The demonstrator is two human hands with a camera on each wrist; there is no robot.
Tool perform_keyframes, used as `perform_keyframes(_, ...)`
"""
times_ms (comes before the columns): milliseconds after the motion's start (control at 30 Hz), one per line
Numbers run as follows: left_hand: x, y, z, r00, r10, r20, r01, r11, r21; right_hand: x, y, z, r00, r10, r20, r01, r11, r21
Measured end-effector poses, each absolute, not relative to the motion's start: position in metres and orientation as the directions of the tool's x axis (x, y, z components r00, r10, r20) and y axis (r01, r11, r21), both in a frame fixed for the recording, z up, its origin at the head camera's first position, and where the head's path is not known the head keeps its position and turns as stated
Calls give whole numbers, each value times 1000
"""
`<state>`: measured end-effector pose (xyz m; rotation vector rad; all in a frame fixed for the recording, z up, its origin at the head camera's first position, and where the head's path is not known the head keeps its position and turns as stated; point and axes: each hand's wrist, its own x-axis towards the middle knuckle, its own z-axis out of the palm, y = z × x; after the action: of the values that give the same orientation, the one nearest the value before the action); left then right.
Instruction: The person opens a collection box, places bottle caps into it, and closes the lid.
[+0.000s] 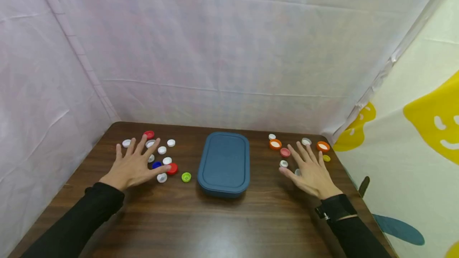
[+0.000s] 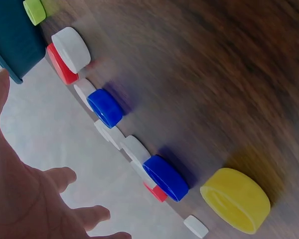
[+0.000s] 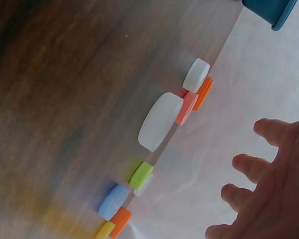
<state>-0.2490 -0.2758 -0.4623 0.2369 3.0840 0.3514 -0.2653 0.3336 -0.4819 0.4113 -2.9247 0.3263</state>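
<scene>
My left hand (image 1: 134, 168) is spread palm down over a group of bottle caps on the left of the table. Around it in the head view are a red cap (image 1: 172, 169), a green cap (image 1: 186, 177) and several white ones. A yellow cap (image 2: 235, 200) and two blue caps (image 2: 105, 108) show in the left wrist view. My right hand (image 1: 310, 172) hovers with fingers spread over the caps on the right, among them a pink cap (image 1: 285, 152) and an orange cap (image 1: 275, 144). A light blue cap (image 3: 113, 201) and a large white cap (image 3: 160, 121) appear in the right wrist view. Both hands hold nothing.
A blue lidded box (image 1: 224, 164) stands mid-table between the two groups of caps. The dark wooden table (image 1: 201, 226) meets a white cloth wall (image 1: 222, 51) at the back. A cloth with yellow shapes (image 1: 423, 130) hangs at the right.
</scene>
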Motion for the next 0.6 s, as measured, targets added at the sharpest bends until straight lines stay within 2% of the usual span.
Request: perform_keyframes(600,-239,-265,-462,-986,164,13,163,964,212,-264,330,-482,-943,-266,201,-304,933,-191)
